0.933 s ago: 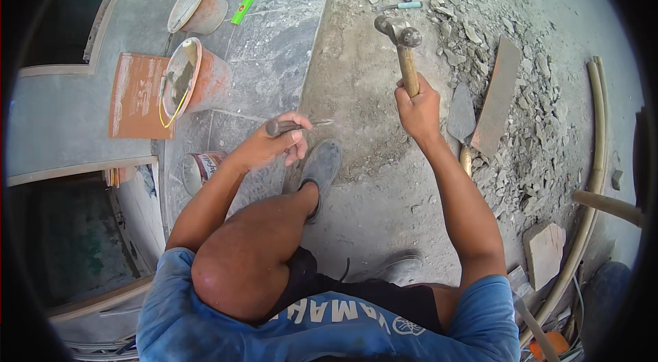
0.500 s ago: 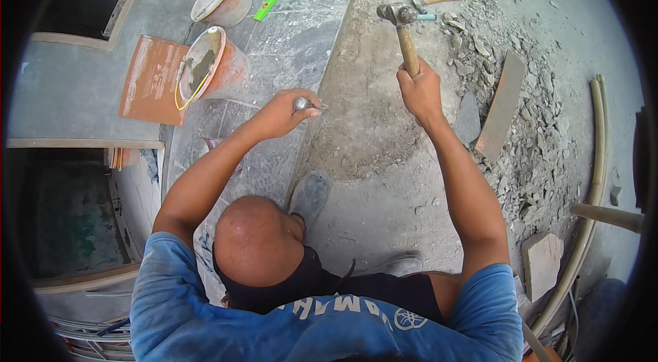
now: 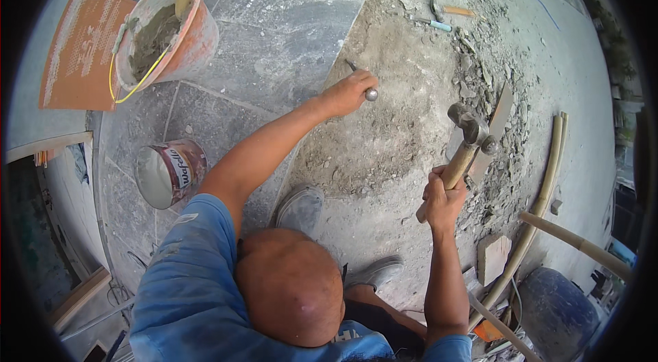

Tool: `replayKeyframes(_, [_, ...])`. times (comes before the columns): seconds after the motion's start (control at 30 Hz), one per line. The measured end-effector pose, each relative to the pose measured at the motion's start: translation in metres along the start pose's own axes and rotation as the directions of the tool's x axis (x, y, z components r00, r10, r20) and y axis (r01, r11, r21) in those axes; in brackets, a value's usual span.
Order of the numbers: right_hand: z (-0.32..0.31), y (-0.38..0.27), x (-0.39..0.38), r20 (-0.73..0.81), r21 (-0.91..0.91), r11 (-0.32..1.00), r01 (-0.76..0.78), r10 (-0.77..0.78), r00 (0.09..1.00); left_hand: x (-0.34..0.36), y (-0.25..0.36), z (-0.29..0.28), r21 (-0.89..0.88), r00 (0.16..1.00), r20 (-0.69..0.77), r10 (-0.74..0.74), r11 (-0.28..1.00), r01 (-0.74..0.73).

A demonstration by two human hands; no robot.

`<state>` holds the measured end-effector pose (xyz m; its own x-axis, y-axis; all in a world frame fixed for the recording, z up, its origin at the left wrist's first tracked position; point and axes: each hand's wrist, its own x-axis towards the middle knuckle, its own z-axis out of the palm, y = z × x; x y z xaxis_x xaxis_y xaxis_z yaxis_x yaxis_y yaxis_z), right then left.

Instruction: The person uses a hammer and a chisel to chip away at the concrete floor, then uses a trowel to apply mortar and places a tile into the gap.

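Observation:
My left hand (image 3: 347, 95) is closed round a metal chisel (image 3: 371, 94). Its rounded butt shows on one side of the fist, and its dark tip points toward the edge of the grey tiles (image 3: 284, 26). Rough broken ground (image 3: 384, 115) lies under that fist. On the right, my right hand (image 3: 444, 199) grips the wooden handle of a hammer (image 3: 467, 128). The hammer's steel head is raised off the ground, apart from the chisel.
At left stand a bucket (image 3: 205, 40) of grey mix with a wooden handle in it, and a round tin (image 3: 181, 171). Rubble (image 3: 490, 67), a flat slab (image 3: 499, 115) and a blue-handled tool (image 3: 440, 25) lie at right. Bamboo poles (image 3: 541, 201) run beyond.
The view has shifted. My left hand has reached farther over the broken ground with the chisel. My right hand has drawn the hammer back toward me, its head now lower in view.

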<state>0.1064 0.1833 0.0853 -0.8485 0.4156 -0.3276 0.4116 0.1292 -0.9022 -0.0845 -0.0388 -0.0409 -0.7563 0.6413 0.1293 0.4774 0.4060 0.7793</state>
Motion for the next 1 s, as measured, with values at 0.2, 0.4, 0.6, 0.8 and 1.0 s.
replayKeyframes(0.2, [0.038,-0.022,0.002,-0.063,-0.049,0.999,-0.007,0.004,0.998,0.026,-0.024,0.013,-0.106,0.971,-0.239,-0.003,0.994,-0.023])
replayKeyframes(0.4, [0.077,-0.045,0.008,-0.019,-0.114,0.987,0.116,-0.119,0.993,0.046,-0.029,0.023,0.036,0.882,-0.439,0.171,0.984,-0.173])
replayKeyframes(0.6, [0.093,-0.096,-0.011,-0.149,0.246,0.853,0.46,-0.436,0.888,0.04,-0.041,0.016,-0.002,0.897,-0.417,0.145,0.987,-0.161])
replayKeyframes(0.8, [0.124,0.003,0.016,0.075,-0.427,0.853,0.301,-0.298,0.952,0.041,-0.039,0.011,0.04,0.889,-0.431,0.157,0.987,-0.155])
replayKeyframes(1.0, [0.109,0.02,-0.005,0.122,-0.408,0.775,0.483,-0.478,0.87,0.033,-0.043,0.005,0.016,0.894,-0.419,0.158,0.986,-0.167])
